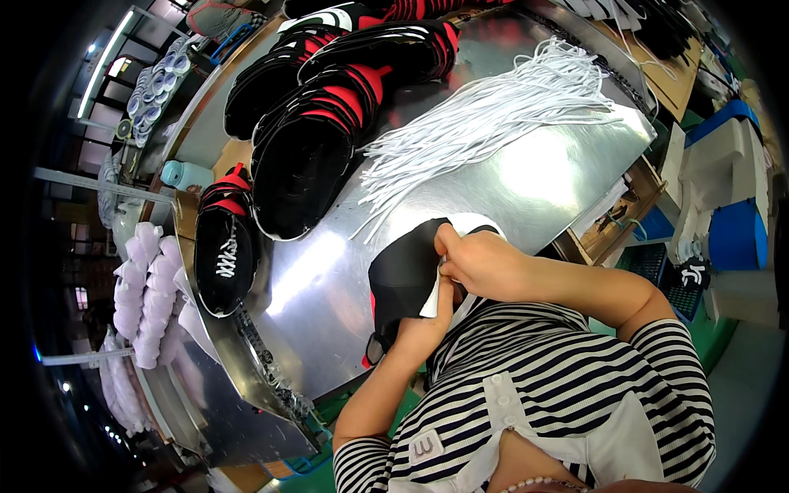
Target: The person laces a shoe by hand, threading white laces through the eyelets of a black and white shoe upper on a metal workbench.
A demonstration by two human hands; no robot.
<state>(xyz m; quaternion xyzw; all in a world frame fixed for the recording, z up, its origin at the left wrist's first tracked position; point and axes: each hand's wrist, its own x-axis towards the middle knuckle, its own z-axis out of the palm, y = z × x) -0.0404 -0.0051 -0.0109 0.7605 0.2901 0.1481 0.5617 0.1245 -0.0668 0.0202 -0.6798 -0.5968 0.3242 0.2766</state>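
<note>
Close to my body at the table's front edge, a black shoe upper [404, 267] with a white part and a bit of red is between my hands. My left hand [427, 322] grips its near side, fingers partly hidden behind the material. My right hand [483, 261] is closed, pinching the upper's edge near my left fingers. A small white flap [431, 302] sticks out under the fingers; whether it belongs to the upper, I cannot tell. Beyond my hands lies a spread bundle of white shoelaces [485, 115]. To the left lies a black upper laced in white [222, 255].
Stacked black and red shoe uppers [304, 164] cover the far left of the metal table [308, 287]. A light blue bottle [186, 175] stands at its left edge. An open wooden drawer [616, 218] is at the right, near a white and blue bin [711, 181].
</note>
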